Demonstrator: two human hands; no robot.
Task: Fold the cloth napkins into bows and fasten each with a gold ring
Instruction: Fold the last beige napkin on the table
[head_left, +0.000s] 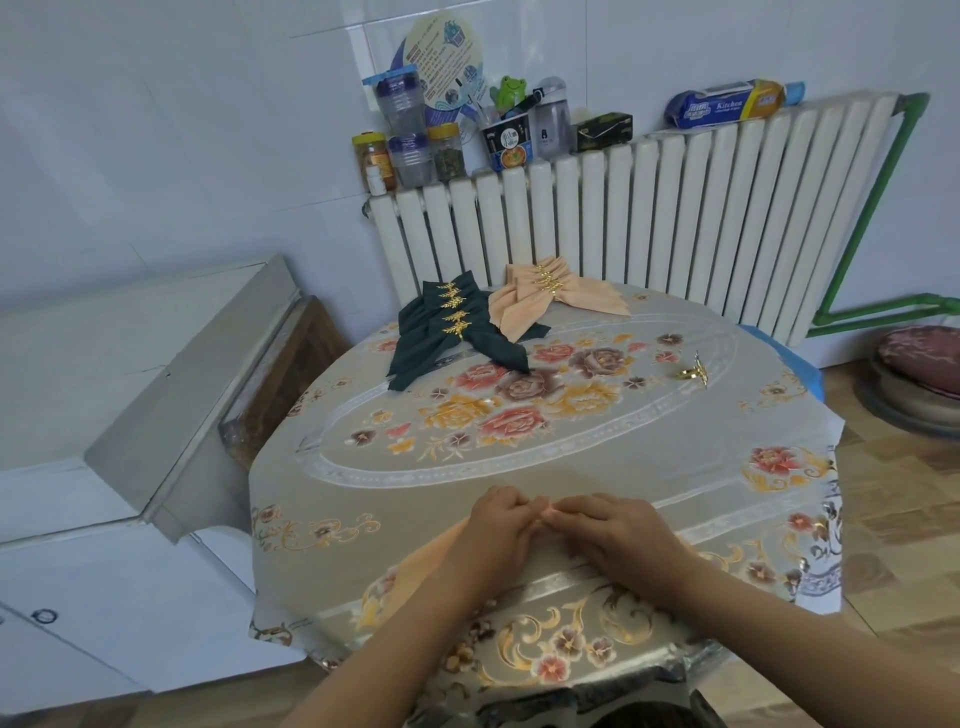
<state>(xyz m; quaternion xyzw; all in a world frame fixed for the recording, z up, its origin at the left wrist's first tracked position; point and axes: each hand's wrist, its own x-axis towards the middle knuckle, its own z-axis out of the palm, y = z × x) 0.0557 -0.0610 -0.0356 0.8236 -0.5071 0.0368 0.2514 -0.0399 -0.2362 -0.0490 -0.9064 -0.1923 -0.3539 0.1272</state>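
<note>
Peach cloth, a napkin (431, 558), lies at the near edge of the flowered tablecloth (571, 457), mostly covered by both hands. The left hand (496, 527) and right hand (618, 530) rest palm-down on it, fingertips meeting and pinching a small fold between them. Farther out to the right, one loose gold ring (693, 371) sits alone on the cloth. At the far edge lie finished bows with gold rings: a dark green stack (452, 332) and, touching it, a peach stack (550, 293), before the white radiator (675, 218).
</note>
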